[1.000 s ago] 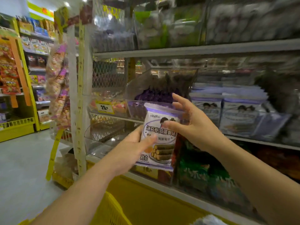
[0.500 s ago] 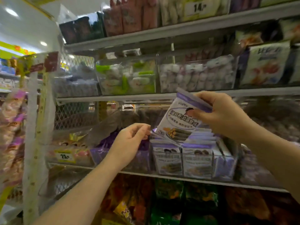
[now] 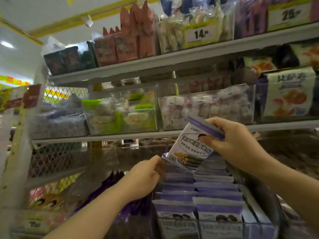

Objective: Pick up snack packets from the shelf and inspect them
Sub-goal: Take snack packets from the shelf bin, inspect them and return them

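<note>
Since left hand [image 3: 143, 178] let go, loosely curled, seemingly empty, right hand [image 3: 236, 145] pinches packet [image 3: 188, 149] over shelf row [image 3: 198, 192]: probably returning it.

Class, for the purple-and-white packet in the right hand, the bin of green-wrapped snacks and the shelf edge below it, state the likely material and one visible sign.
Packet: thin printed plastic film, faint sheen; flat sealed top band under the right hand. Bin: clear rigid plastic, probably acrylic; contents show through, glare on its wall. Shelf edge: likely grey painted metal; flat, matte, straight.
</note>
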